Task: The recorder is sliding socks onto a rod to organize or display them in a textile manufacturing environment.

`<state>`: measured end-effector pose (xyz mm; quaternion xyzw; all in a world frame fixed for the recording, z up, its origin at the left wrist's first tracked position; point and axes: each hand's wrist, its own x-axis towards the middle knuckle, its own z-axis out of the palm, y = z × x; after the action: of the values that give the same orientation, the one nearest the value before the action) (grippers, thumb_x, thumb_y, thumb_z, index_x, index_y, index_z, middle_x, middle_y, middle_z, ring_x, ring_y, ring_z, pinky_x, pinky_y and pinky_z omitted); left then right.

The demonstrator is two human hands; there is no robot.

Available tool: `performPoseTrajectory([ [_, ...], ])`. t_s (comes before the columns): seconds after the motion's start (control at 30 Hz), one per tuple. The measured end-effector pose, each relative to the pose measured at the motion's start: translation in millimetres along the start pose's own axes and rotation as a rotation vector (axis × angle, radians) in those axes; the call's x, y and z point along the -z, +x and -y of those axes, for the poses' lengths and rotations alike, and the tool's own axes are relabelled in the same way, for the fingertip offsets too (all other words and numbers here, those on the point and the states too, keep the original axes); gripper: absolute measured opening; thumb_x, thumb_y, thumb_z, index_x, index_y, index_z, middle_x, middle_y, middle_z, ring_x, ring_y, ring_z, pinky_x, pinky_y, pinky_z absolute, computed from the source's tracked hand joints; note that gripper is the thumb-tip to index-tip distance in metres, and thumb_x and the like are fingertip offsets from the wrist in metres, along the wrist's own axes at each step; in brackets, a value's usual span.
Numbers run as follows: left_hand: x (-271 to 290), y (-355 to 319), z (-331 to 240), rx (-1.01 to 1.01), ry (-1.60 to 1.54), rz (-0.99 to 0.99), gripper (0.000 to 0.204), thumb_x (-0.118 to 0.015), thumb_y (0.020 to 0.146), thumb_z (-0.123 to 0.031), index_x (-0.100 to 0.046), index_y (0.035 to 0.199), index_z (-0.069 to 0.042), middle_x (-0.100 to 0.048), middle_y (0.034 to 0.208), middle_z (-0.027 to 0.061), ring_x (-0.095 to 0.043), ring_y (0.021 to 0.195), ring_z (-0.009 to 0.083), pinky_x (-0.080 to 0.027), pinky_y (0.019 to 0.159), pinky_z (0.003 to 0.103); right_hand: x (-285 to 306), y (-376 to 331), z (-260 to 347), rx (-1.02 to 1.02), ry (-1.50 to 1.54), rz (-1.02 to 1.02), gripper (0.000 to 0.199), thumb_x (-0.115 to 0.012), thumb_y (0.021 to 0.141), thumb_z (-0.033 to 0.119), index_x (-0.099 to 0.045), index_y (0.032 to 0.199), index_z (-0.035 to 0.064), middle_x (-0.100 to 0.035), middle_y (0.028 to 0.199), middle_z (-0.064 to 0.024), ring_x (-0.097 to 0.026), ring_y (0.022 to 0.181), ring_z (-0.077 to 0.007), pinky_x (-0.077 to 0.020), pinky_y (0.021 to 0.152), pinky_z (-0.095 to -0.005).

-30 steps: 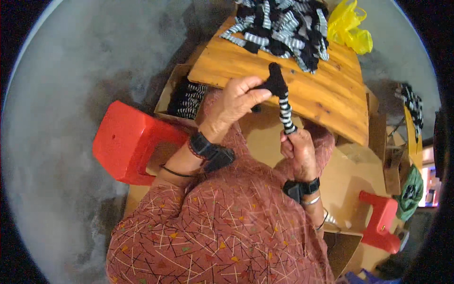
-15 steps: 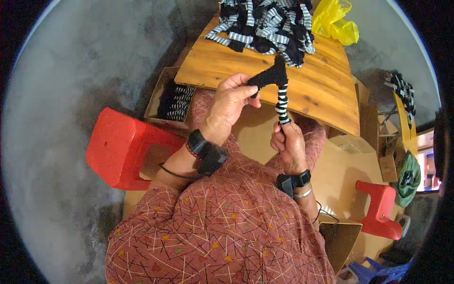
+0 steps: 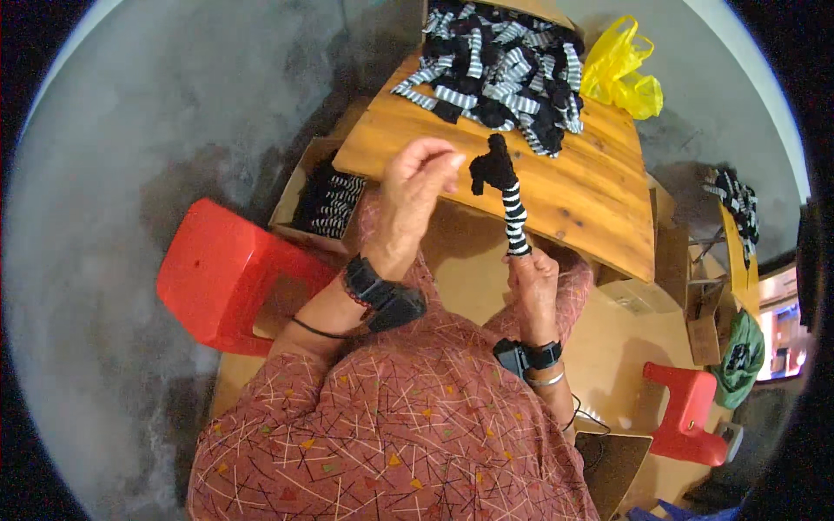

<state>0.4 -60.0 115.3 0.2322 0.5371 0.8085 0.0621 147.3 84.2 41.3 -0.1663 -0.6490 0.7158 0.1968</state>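
Striped sock (image 3: 508, 195) stands gripped in right hand (image 3: 534, 282); left hand (image 3: 417, 195), released, hovers just beside it.

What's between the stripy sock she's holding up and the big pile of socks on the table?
Only bare wooden table lies between the held sock and the sock pile, in the head view.
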Motion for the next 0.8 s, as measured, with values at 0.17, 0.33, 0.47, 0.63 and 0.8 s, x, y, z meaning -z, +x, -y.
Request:
performPoseTrajectory([
  [0.17,-13,-7,9,0.085,-0.169,0.106,0.017,-0.063,0.079,-0.011,-0.060,0.090,0.001,-0.063,0.082,0.0029,-0.058,0.069,0.0089,-0.047,0.064,0.021,-9,-1,-2,0.257,-0.265,-0.012,0.023,-0.060,0.085,0.014,-0.053,0.066,0.0022,-0.036,0.058,0.0104,-0.029,0.054,-0.0017,-0.0214,0.046,-0.0203],
  [0.33,-7,-8,22,0.148,-0.214,0.092,0.014,-0.062,0.078,-0.007,-0.060,0.090,0.000,-0.063,0.083,0.0035,-0.058,0.071,0.0095,-0.048,0.065,0.022,-1,2,-8,0.276,-0.381,-0.024,0.027,-0.061,0.084,0.014,-0.049,0.065,0.0005,-0.034,0.058,0.0083,-0.029,0.054,-0.0037,-0.0226,0.045,-0.0231],
  [0.47,-4,-7,30,0.166,-0.250,0.082,0.016,-0.061,0.077,-0.004,-0.058,0.092,-0.001,-0.062,0.084,0.0037,-0.058,0.070,0.0100,-0.049,0.064,0.022,0,4,-15,0.220,-0.478,-0.014,0.013,-0.060,0.083,0.010,-0.062,0.079,-0.0014,-0.049,0.066,0.0058,-0.040,0.062,-0.0044,-0.0343,0.053,-0.0215],
  [0.63,-2,-9,32,0.187,-0.288,0.128,0.021,-0.057,0.081,-0.006,-0.055,0.101,-0.001,-0.063,0.092,0.0073,-0.062,0.076,0.0147,-0.051,0.065,0.027,-2,5,-9,0.263,-0.553,-0.046,0.012,-0.061,0.083,0.011,-0.063,0.081,-0.0010,-0.050,0.065,0.0048,-0.043,0.063,-0.0050,-0.0366,0.054,-0.0222],
  [0.8,-5,-13,20,0.215,-0.304,0.006,0.021,-0.053,0.087,-0.016,-0.055,0.099,0.001,-0.063,0.090,0.0092,-0.062,0.073,0.0157,-0.051,0.064,0.025,-5,5,-7,0.434,-0.602,-0.073,0.023,-0.061,0.082,0.017,-0.051,0.069,0.0005,-0.039,0.053,-0.0026,-0.035,0.053,-0.0086,-0.0296,0.045,-0.0261],
])
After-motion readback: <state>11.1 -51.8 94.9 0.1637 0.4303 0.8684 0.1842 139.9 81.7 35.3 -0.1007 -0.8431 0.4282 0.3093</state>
